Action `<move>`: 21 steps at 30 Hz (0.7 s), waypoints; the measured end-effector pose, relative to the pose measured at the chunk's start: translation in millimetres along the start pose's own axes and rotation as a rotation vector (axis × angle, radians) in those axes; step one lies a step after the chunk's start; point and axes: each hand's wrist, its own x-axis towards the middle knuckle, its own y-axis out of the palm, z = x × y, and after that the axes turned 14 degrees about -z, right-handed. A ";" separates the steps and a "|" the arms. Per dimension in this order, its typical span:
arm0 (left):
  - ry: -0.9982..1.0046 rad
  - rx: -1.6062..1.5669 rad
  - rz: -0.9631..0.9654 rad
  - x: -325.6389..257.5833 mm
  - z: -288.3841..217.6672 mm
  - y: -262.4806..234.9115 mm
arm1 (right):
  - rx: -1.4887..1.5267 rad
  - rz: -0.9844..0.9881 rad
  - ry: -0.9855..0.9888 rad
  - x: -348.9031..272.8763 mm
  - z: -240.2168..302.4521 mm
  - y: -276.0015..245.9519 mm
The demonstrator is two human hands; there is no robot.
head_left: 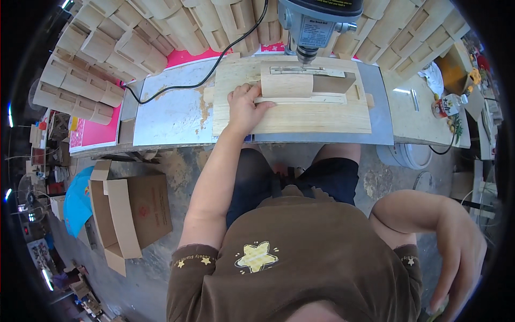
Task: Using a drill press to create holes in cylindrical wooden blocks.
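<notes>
My left hand (pixel 247 107) grips the left end of a pale, rounded wooden piece (pixel 287 86), the thumb along its near edge. This piece sits in a wooden jig (pixel 241 124) on the bench. A darker flat block (pixel 333 83) extends from the right side of the piece. Above them hangs the chuck (pixel 307 53) of a bench drill (pixel 316 32), its tip close over the slotted top of the jig. My right hand (pixel 461 252) hangs low at the right, away from the bench, fingers bent downward around something small and greenish (pixel 441 310), partly hidden.
Stacked wooden pieces (pixel 80 80) line the back left, with more stacks (pixel 407 32) at the back right. A black cable (pixel 198 83) crosses the bench. A jar (pixel 445 106) stands at the right. On the floor are an open cardboard box (pixel 123 214) and a white bucket (pixel 405 155).
</notes>
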 end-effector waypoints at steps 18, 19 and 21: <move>0.036 -0.029 -0.013 0.1 2.7 -0.3 | 0.096 -0.334 0.583 -3.0 3.9 -17.6; 0.042 -0.026 -0.009 -0.4 2.3 -0.5 | 0.097 -0.325 0.554 -4.0 2.7 -16.6; 0.043 -0.026 -0.005 0.5 -0.9 0.8 | 0.100 -0.305 0.500 -5.3 -1.0 -14.3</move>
